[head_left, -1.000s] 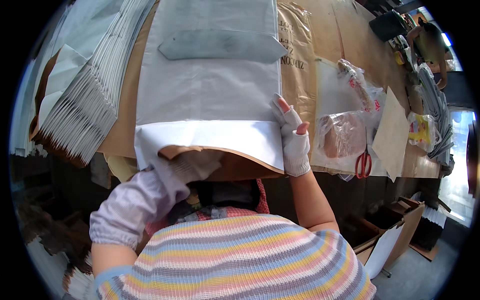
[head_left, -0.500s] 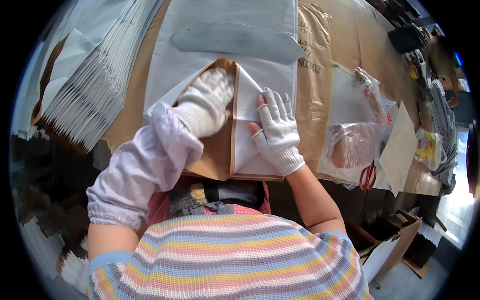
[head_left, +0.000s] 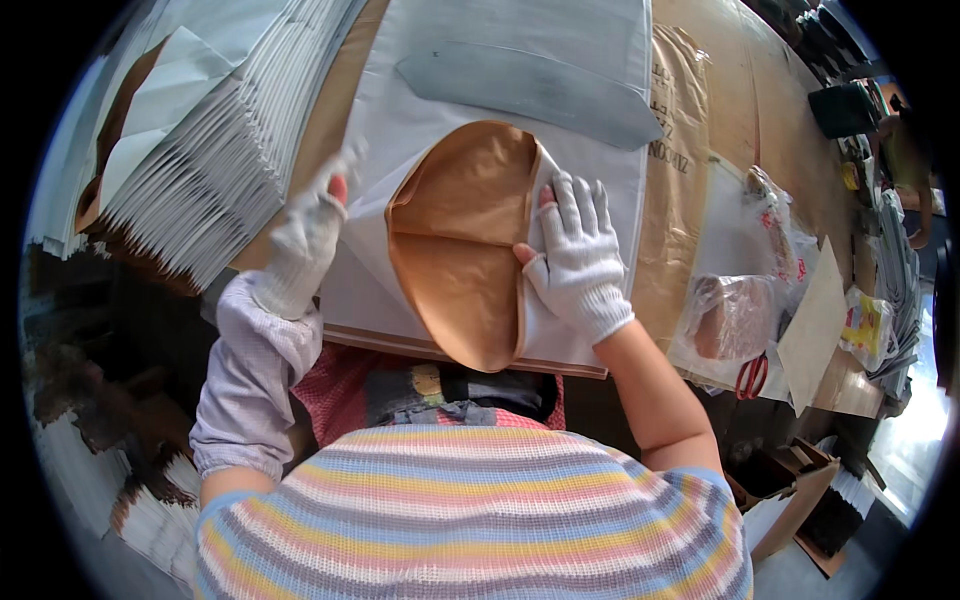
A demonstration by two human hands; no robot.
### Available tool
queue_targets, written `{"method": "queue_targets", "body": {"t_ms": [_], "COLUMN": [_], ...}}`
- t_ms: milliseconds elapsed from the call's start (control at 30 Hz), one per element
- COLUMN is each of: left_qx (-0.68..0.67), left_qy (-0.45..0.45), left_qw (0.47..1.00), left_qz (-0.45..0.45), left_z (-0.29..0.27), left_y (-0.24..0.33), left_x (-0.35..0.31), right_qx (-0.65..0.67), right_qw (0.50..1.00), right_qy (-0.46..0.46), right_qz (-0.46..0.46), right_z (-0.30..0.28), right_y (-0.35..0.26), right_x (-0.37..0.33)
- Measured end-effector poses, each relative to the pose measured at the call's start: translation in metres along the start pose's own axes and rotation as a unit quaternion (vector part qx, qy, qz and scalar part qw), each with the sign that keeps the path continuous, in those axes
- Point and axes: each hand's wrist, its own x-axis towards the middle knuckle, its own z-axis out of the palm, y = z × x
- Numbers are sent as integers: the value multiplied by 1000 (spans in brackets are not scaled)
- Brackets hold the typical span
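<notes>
The step in hand looks to be spreading the end of a white paper bag [head_left: 365, 270] and pressing its folds flat. The bag lies on the bench [head_left: 765, 105] right in front of the person, its brown inner lining [head_left: 460, 280] laid open in a rounded shape with a crease across the middle.

The right hand [head_left: 580, 255] rests flat on the white fold just beside the lining's right edge, fingers stretched out, thumb apart, gripping nothing. The left hand [head_left: 305, 245] is by the bag's left side, thumb tip bare; its fingers are too blurred to tell how far open they are (nothing shows in them), or whether they touch the paper.

A grey strip with pointed ends [head_left: 530, 92] lies across the bag beyond the opening. As I judge it, the next move calls for the right hand to pin its side while the left smooths the opposite fold evenly, without creasing the lining.
</notes>
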Motion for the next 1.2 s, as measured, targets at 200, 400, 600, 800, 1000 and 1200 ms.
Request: {"method": "queue_targets", "body": {"t_ms": [200,400,600,800,1000,1200], "left_qx": [193,231,-70,-334,-540,90], "left_qy": [18,17,89,89,238,114], "left_qw": [971,959,988,938,807,974], "left_qz": [140,162,106,-17,21,173], "left_z": [17,19,13,8,26,21], "left_y": [-44,-36,-49,-60,-76,-48], "left_x": [-23,-26,-32,-37,-38,-35], "right_qx": [-19,-37,87,-48,552,502], "right_qw": [1000,999,960,904,713,780], "right_qy": [4,14,-104,-388,-414,-374], "right_qz": [-23,-20,-243,-170,123,-2], "right_z": [9,14,2,129,147,127], "right_y": [-2,-3,-52,-72,-62,-90], "right_x": [24,21,45,78,60,72]}}
